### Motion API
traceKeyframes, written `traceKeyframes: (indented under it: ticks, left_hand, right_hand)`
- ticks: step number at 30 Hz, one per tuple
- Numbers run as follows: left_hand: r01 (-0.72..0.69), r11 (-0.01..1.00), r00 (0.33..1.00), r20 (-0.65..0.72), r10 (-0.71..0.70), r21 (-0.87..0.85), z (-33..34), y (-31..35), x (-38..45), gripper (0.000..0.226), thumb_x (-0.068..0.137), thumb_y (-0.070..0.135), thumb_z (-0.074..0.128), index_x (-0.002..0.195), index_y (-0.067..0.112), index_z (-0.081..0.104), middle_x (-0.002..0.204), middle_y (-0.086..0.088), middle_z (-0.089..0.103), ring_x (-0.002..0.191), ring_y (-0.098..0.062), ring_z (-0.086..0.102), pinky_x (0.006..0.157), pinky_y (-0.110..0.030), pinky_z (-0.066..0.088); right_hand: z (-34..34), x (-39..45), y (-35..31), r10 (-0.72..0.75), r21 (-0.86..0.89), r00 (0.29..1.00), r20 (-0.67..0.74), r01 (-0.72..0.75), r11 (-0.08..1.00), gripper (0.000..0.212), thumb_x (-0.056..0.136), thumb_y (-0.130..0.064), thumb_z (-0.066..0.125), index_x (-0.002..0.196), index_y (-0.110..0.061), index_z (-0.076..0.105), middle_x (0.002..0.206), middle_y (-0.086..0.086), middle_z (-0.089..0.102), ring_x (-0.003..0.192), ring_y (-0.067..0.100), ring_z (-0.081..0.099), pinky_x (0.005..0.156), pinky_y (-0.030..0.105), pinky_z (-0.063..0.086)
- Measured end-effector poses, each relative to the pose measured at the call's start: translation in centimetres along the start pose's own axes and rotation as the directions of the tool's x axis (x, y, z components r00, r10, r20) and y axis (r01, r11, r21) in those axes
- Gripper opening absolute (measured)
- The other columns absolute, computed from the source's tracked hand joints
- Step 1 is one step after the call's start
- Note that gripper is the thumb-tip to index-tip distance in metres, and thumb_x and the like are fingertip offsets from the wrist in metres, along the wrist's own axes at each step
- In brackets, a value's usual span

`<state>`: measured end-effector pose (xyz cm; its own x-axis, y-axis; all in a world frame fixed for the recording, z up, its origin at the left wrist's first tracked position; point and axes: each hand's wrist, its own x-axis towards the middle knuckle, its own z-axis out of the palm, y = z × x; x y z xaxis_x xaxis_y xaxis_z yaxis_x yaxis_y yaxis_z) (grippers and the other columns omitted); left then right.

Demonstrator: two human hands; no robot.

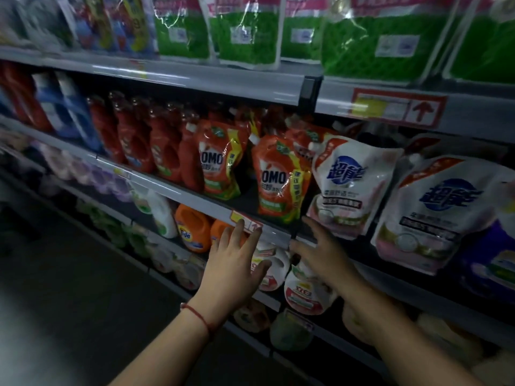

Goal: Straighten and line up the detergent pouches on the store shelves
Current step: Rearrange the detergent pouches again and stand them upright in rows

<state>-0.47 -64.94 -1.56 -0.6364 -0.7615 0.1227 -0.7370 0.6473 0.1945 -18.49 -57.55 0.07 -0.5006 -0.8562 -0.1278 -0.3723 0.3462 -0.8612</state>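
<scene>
On the middle shelf [195,197] stand two orange OMO pouches: one upright [220,160], and a second [280,178] to its right, nearer the front edge and leaning left. Right of them a white-and-pink pouch [348,188] tilts left, and a larger one [434,213] leans further right. My left hand [237,263] is spread open just below the shelf edge, under the second OMO pouch. Fingers apart, my right hand [323,254] reaches toward the foot of the white-and-pink pouch. Neither hand holds anything.
Green pouches [248,32] hang over the top shelf edge. Red bottles [131,135] fill the middle shelf's left part. Orange Tide jugs [192,229] and white bottles [303,285] stand on the shelf below. A red arrow price tag [398,107] sits on the upper rail. Dark aisle floor lies left.
</scene>
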Motion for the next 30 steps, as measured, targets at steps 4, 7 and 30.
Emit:
traceKeyframes:
  ticks: [4,7,30]
  left_hand:
    - [0.006,1.000,1.000,0.015,-0.006,-0.008,0.3,-0.7,2.4,0.070,0.095,0.061,0.044,0.155,0.031,0.023,0.164,-0.009,0.014,0.149,-0.034,0.016,0.117,-0.050,0.021]
    - [0.034,0.999,0.998,0.052,-0.032,-0.026,0.5,-1.3,4.2,0.072,0.095,0.061,0.041,0.156,0.032,0.015,0.166,-0.005,0.003,0.151,-0.029,0.007,0.120,-0.048,0.016]
    - [0.195,0.485,0.977,0.210,-0.023,-0.853,-1.2,-7.5,11.0,0.053,0.098,0.040,0.056,0.147,0.029,0.041,0.143,0.007,0.050,0.117,-0.008,0.051,0.092,-0.029,0.043]
  right_hand:
    - [0.9,6.2,0.9,0.092,0.267,0.995,-0.045,-0.077,0.961,0.064,0.090,-0.034,0.066,0.147,-0.028,0.037,0.132,-0.005,0.052,0.116,0.019,0.054,0.098,0.042,0.047]
    - [1.8,9.8,1.4,0.192,0.500,0.980,-0.057,-0.138,0.855,0.071,0.092,-0.031,0.065,0.152,-0.028,0.027,0.127,-0.003,0.053,0.107,0.025,0.064,0.088,0.042,0.055]
    - [5.7,10.2,-4.0,-0.181,-0.099,0.853,-0.489,0.152,0.983,0.028,0.099,-0.028,0.053,0.072,-0.019,0.050,0.065,0.001,0.051,0.061,0.020,0.049,0.054,0.030,0.033]
